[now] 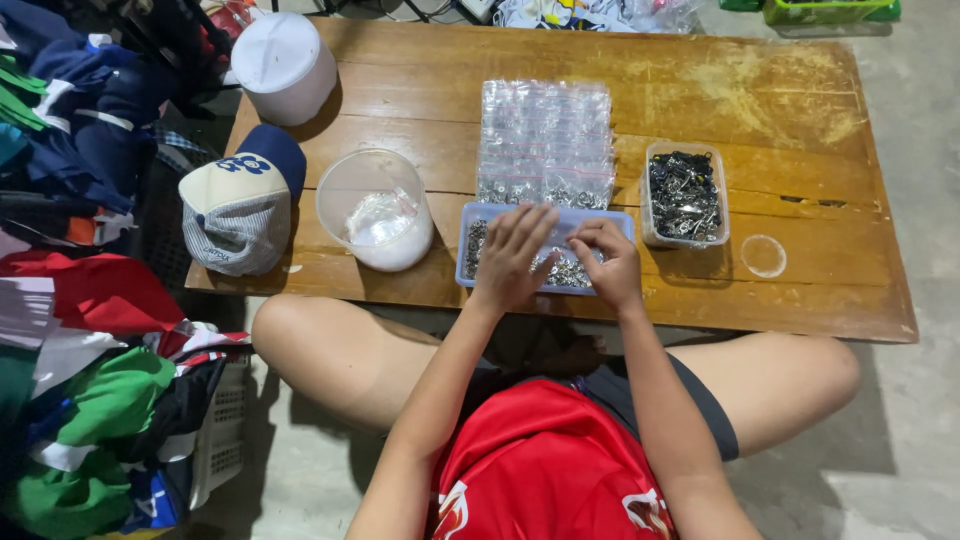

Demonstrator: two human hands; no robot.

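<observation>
head | both hands over blue tray at table edge

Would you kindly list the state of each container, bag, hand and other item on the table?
Blue tray: open, holds small silver metal parts.
Clear box: open, full of dark metal parts.
Round lid: off, lying flat beside the clear box.
Clear tub: open, plastic bag inside.
Small bags: laid flat in rows, some filled.
White tub: upside down.
Cap: resting on the table edge.
Left hand: fingers spread over the tray.
Right hand: pinching something small; unclear what.
</observation>
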